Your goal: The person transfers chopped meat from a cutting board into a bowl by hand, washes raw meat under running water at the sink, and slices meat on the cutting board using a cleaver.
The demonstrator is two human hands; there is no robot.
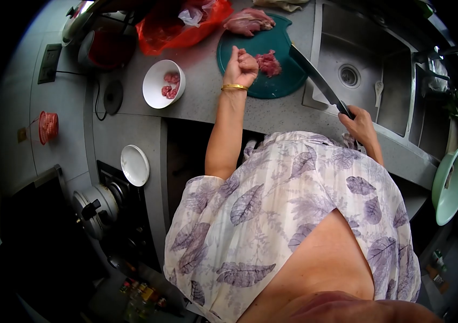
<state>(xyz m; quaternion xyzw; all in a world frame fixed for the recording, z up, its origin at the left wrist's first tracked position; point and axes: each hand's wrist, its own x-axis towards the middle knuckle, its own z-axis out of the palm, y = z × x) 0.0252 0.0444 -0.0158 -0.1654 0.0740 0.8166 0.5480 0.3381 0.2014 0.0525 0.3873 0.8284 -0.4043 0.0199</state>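
The right hand point(361, 127) is wrapped around the handle of a long knife point(320, 81), its fingers closed firmly. The blade slants up and to the left over the sink's near-left corner, its tip by the right edge of a teal cutting board point(274, 90). The left hand point(241, 69), with a gold bangle point(235, 87) at the wrist, is curled into a fist over the board's left part; whether anything is tucked inside it is hard to tell from this angle.

Just right of that fist, a small heap of cut meat point(268, 63) lies on the board, and a larger piece of meat point(249, 22) rests at the far edge. Left of the board, a white bowl point(154, 81) holds several meat chunks point(170, 86). Behind the bowl sits a crumpled red plastic bag point(177, 29). To the right, the steel sink point(342, 48) contains a white spoon point(378, 92). A pale green basin point(450, 188) stands tilted in view farther right.
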